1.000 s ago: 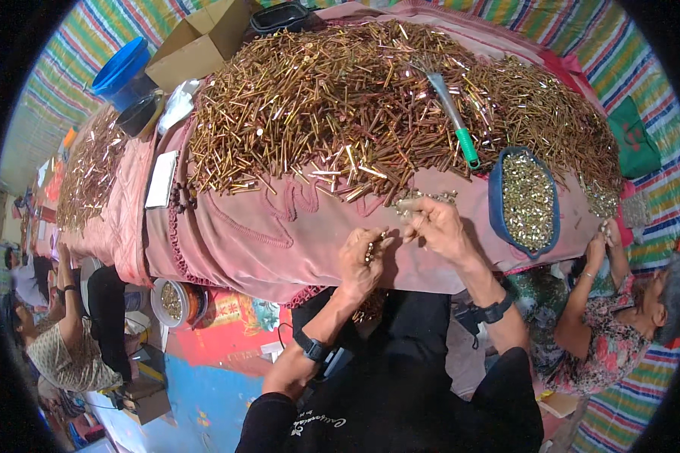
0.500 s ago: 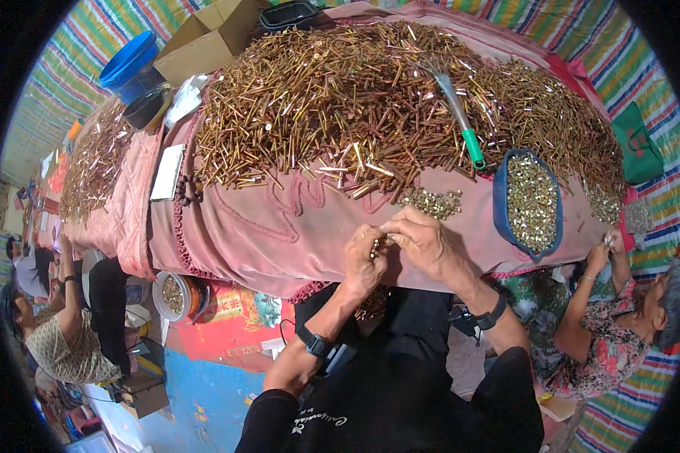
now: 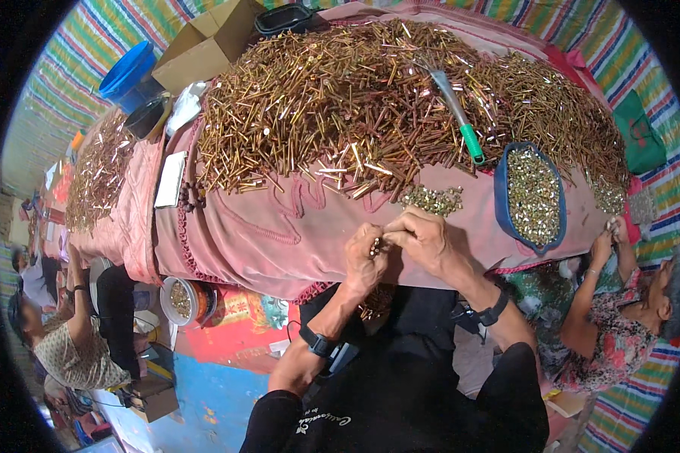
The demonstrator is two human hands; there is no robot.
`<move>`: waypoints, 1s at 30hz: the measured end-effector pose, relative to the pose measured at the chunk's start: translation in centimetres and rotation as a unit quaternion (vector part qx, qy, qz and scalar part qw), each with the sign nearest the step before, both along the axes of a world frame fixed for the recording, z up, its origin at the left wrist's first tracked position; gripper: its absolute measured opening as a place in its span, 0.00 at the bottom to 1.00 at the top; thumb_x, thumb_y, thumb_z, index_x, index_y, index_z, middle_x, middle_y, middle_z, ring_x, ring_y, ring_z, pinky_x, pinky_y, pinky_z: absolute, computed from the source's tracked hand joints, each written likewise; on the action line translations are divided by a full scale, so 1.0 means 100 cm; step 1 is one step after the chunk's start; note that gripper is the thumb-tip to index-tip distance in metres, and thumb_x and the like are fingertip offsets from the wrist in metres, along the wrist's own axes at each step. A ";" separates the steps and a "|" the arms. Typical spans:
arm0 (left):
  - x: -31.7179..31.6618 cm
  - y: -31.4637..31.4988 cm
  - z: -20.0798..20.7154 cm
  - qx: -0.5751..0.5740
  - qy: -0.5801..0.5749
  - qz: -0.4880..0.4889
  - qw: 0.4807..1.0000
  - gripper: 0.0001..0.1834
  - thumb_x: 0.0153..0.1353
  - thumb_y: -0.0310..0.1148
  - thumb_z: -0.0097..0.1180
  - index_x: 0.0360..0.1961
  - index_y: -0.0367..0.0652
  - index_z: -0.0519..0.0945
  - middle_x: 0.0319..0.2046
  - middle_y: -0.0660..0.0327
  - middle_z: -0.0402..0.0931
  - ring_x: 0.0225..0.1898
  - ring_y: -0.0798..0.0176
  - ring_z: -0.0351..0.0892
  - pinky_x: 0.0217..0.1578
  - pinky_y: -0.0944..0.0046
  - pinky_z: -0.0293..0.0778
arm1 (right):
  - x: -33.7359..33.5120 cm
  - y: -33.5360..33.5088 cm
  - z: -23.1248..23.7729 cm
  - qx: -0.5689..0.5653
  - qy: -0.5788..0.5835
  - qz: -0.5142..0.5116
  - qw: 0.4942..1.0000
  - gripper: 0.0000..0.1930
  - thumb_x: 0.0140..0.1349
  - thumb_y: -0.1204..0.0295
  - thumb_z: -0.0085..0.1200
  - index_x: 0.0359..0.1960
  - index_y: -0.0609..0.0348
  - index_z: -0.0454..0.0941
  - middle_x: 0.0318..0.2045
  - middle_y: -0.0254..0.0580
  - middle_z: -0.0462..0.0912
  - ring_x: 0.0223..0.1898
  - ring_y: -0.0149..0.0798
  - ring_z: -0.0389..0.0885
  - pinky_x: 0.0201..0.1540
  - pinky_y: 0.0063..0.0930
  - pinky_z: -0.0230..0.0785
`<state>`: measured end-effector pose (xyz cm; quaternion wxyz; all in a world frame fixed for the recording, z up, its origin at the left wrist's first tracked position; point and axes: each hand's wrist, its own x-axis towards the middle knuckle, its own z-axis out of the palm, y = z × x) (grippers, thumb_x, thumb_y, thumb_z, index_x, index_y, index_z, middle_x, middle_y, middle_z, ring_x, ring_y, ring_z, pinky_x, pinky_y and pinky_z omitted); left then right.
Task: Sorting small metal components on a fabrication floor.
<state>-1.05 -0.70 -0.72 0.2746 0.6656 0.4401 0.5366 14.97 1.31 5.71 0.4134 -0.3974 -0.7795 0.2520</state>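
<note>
My left hand is curled closed around several brass-coloured bolts, whose ends show between the fingers. Against it, my right hand is closed in a pinch. Its fingertips meet the left ones, and what they hold is too small to make out. Just beyond the right hand, a little heap of small shiny nut-like pieces lies on the pink cloth. Behind them spreads a big pile of long copper- and brass-coloured bolts.
A blue tub full of small nut-like pieces stands to the right. A green-handled tool lies on the pile. At the back left are a cardboard box and blue bucket. Other people sit at both sides; a white bucket stands below.
My hands stay together in nearly the same place, the fingers shifting slightly. The whole view has swung a little. The co-worker at the right has raised their hands slightly.
</note>
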 end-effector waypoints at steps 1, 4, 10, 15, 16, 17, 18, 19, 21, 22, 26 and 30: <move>-0.001 0.002 0.000 0.013 0.006 0.006 1.000 0.11 0.48 0.18 0.56 0.36 0.38 0.78 0.27 0.55 0.75 0.29 0.53 0.78 0.31 0.60 0.72 | 0.000 0.000 0.000 0.002 0.002 -0.002 1.000 0.11 0.54 0.74 0.68 0.35 0.64 0.81 0.26 0.42 0.80 0.26 0.34 0.79 0.30 0.28 0.70; 0.000 0.002 -0.001 0.023 0.000 0.007 1.000 0.10 0.49 0.18 0.55 0.34 0.38 0.77 0.27 0.55 0.75 0.28 0.54 0.78 0.30 0.60 0.72 | -0.003 -0.005 0.008 -0.111 -0.026 -0.032 0.993 0.09 0.54 0.75 0.68 0.35 0.63 0.81 0.27 0.42 0.79 0.26 0.34 0.78 0.29 0.29 0.69; 0.001 0.001 0.000 0.003 -0.003 0.002 1.000 0.08 0.52 0.18 0.53 0.33 0.37 0.77 0.28 0.55 0.76 0.29 0.55 0.78 0.30 0.61 0.72 | -0.001 -0.006 0.007 -0.044 -0.004 -0.020 0.999 0.11 0.56 0.69 0.69 0.30 0.62 0.79 0.27 0.44 0.77 0.26 0.40 0.78 0.30 0.34 0.71; 0.002 0.002 -0.001 0.044 -0.017 0.011 0.999 0.05 0.53 0.20 0.58 0.32 0.38 0.78 0.24 0.55 0.74 0.25 0.53 0.76 0.27 0.59 0.70 | -0.009 -0.007 0.015 -0.033 -0.007 -0.039 0.999 0.10 0.58 0.69 0.67 0.31 0.61 0.79 0.27 0.43 0.78 0.28 0.44 0.81 0.31 0.35 0.74; 0.001 0.003 -0.001 0.030 -0.004 0.007 1.000 0.05 0.53 0.20 0.58 0.32 0.38 0.78 0.25 0.55 0.74 0.26 0.52 0.76 0.27 0.59 0.70 | -0.007 -0.005 0.013 -0.029 -0.025 -0.018 0.999 0.11 0.58 0.69 0.67 0.29 0.63 0.78 0.25 0.44 0.79 0.29 0.44 0.83 0.31 0.35 0.74; 0.000 0.003 -0.001 0.015 0.008 0.002 1.000 0.04 0.53 0.20 0.58 0.31 0.38 0.78 0.25 0.55 0.74 0.26 0.52 0.76 0.27 0.59 0.71 | -0.006 -0.006 0.013 -0.029 -0.026 -0.022 0.999 0.11 0.58 0.69 0.67 0.29 0.63 0.78 0.25 0.44 0.79 0.29 0.44 0.83 0.31 0.35 0.74; -0.001 0.002 0.000 0.016 0.007 -0.002 1.000 0.04 0.53 0.20 0.58 0.31 0.38 0.78 0.25 0.55 0.74 0.26 0.52 0.76 0.27 0.59 0.71 | -0.005 -0.006 0.013 -0.054 -0.007 -0.032 0.998 0.12 0.59 0.68 0.66 0.29 0.64 0.78 0.24 0.44 0.79 0.28 0.41 0.83 0.30 0.35 0.74; 0.000 0.002 0.000 0.011 0.008 -0.008 1.000 0.03 0.55 0.21 0.59 0.31 0.38 0.78 0.25 0.54 0.75 0.26 0.54 0.77 0.28 0.59 0.71 | -0.003 -0.005 0.015 -0.078 0.012 -0.042 0.996 0.13 0.60 0.68 0.66 0.29 0.65 0.78 0.23 0.43 0.80 0.27 0.38 0.83 0.29 0.35 0.74; 0.003 0.001 0.000 0.008 0.007 -0.020 1.000 0.02 0.57 0.22 0.60 0.30 0.37 0.78 0.25 0.54 0.76 0.26 0.56 0.78 0.29 0.60 0.72 | -0.002 -0.005 0.015 -0.120 0.037 -0.073 0.989 0.13 0.61 0.68 0.66 0.28 0.65 0.77 0.22 0.42 0.81 0.25 0.35 0.81 0.27 0.34 0.73; 0.004 -0.002 0.003 -0.057 -0.037 -0.022 0.997 0.02 0.60 0.23 0.60 0.31 0.37 0.79 0.26 0.54 0.78 0.28 0.58 0.80 0.31 0.61 0.74 | -0.001 -0.007 0.012 -0.166 0.065 -0.098 0.979 0.13 0.61 0.69 0.65 0.27 0.66 0.77 0.22 0.41 0.81 0.24 0.31 0.80 0.26 0.33 0.72; 0.006 -0.002 0.008 -0.151 -0.152 -0.044 0.976 0.07 0.68 0.29 0.58 0.41 0.35 0.81 0.32 0.52 0.85 0.34 0.65 0.84 0.37 0.66 0.78 | 0.021 -0.008 -0.002 -0.248 0.141 -0.068 0.956 0.17 0.59 0.64 0.68 0.26 0.65 0.76 0.19 0.37 0.79 0.21 0.26 0.74 0.23 0.27 0.67; 0.006 0.008 0.008 -0.210 -0.152 -0.010 0.966 0.14 0.71 0.32 0.55 0.50 0.31 0.77 0.36 0.52 0.85 0.36 0.66 0.83 0.38 0.67 0.79 | 0.045 -0.020 0.022 -0.354 -0.091 0.094 0.926 0.11 0.58 0.67 0.66 0.28 0.61 0.79 0.25 0.38 0.81 0.27 0.31 0.78 0.30 0.32 0.71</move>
